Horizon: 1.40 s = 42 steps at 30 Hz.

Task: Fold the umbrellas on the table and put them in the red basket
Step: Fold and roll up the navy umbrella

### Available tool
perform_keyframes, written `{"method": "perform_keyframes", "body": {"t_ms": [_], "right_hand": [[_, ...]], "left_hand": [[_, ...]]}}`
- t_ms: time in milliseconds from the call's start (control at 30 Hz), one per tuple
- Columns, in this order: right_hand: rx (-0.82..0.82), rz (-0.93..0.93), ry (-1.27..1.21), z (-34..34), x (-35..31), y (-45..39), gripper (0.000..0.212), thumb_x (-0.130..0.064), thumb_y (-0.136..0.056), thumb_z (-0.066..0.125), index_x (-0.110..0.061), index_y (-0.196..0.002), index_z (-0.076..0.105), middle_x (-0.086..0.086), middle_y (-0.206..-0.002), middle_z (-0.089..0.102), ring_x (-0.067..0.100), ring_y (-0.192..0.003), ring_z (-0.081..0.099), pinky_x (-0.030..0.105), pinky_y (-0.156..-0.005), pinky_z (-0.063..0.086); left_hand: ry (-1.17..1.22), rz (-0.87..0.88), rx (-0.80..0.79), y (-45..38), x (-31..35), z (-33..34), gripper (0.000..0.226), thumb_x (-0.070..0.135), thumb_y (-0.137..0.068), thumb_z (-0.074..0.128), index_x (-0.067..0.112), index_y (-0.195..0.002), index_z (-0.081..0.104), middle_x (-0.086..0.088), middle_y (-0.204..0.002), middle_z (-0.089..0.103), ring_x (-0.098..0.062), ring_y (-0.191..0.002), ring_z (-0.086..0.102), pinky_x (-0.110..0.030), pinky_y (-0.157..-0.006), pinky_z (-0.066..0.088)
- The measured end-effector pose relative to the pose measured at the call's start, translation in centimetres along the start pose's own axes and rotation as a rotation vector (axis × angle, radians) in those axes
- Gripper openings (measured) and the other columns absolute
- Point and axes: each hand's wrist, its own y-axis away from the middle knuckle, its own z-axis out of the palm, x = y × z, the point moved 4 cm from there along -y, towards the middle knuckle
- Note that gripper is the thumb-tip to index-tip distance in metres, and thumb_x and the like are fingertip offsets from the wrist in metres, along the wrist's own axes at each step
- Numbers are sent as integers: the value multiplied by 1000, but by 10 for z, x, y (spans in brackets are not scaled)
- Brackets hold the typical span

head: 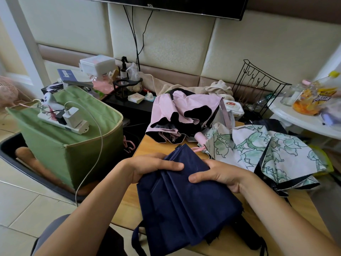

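Padded cream wall panels back a cluttered wooden table (pixel 129 200). At its near edge lies a navy umbrella (pixel 184 200), its cloth in flat pleats. The left hand (pixel 147 168) and right hand (pixel 219 174) each grip its far end, fingers curled on the cloth. A pink umbrella (pixel 184 113) sits at the far edge, a floral umbrella (pixel 267 152) toward the right edge, both unfolded.

Left hand (pixel 153 168) and right hand (pixel 217 174) both reach forward, fingers curled in a grip.
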Motion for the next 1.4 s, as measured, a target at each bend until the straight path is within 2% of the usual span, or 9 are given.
{"method": "perform_keyframes", "body": {"t_ms": [233, 367, 467, 600, 700, 900, 1100, 1233, 1400], "right_hand": [[-9, -29, -38, -2, 3, -3, 58, -14, -80, 85, -8, -133, 62, 17, -128, 71, 34, -116, 70, 44, -96, 57], [-17, -41, -129, -1, 7, -5, 78, -27, -61, 96, -6, -129, 65, 21, -124, 72, 33, -107, 72, 42, -89, 59], [-25, -45, -172, 0, 8, -4, 87, -39, -50, 103, -9, -125, 70, 21, -127, 71, 33, -108, 71, 44, -97, 59], [42, -96, -105, 1, 0, 0, 75, -47, -69, 93, -18, -133, 66, 10, -131, 71, 27, -122, 68, 46, -113, 48], [88, -126, 7, 2, -10, 8, 49, -41, -91, 76, -23, -135, 64, 0, -131, 72, 19, -124, 67, 43, -115, 45], [47, -74, 236, 9, -18, 12, 35, -26, -90, 78, -23, -123, 67, -7, -119, 76, 11, -113, 71, 27, -95, 54], [166, -22, 278, 7, -3, -2, 41, -10, -81, 84, -14, -119, 69, 7, -111, 78, 26, -104, 75, 45, -97, 59], [233, -51, 270, 10, 5, -11, 35, -6, -80, 81, -13, -113, 69, 13, -106, 78, 32, -100, 76, 50, -94, 60], [242, -56, 276, 11, 6, -15, 45, -14, -76, 89, -17, -116, 70, 6, -108, 79, 25, -100, 76, 48, -96, 60]], "left_hand": [[-152, 67, 3, 0, 3, 1, 39, 14, -85, 83, 10, -122, 70, -6, -118, 76, -25, -110, 73, -38, -99, 58], [-138, 167, 14, -5, 7, 0, 39, 8, -86, 81, 5, -123, 69, -9, -120, 75, -27, -112, 72, -41, -100, 57], [-85, 227, 45, -9, 8, 1, 35, 4, -85, 80, 2, -119, 70, -13, -119, 75, -30, -111, 72, -42, -100, 57], [-28, 278, 94, -9, 8, -2, 26, 3, -85, 80, 7, -110, 73, -14, -114, 76, -31, -107, 73, -39, -96, 58], [-4, 287, 141, -8, 9, -5, 30, 7, -83, 81, 7, -111, 73, -14, -115, 76, -32, -109, 72, -42, -98, 57], [-92, 244, 156, -9, 7, -5, 32, 11, -85, 83, 5, -114, 72, -11, -110, 78, -28, -103, 75, -40, -94, 60], [-147, 116, 122, -7, 4, -4, 25, 24, -88, 80, 11, -109, 74, -5, -106, 79, -20, -98, 76, -31, -86, 61], [-191, 58, 224, -15, -4, -10, 50, 41, -74, 91, 12, -111, 75, -3, -103, 80, -21, -98, 76, -39, -92, 61], [-283, 69, 274, -17, -4, -13, 37, 29, -75, 92, 11, -104, 77, -4, -95, 80, -19, -89, 77, -33, -81, 63]]}}
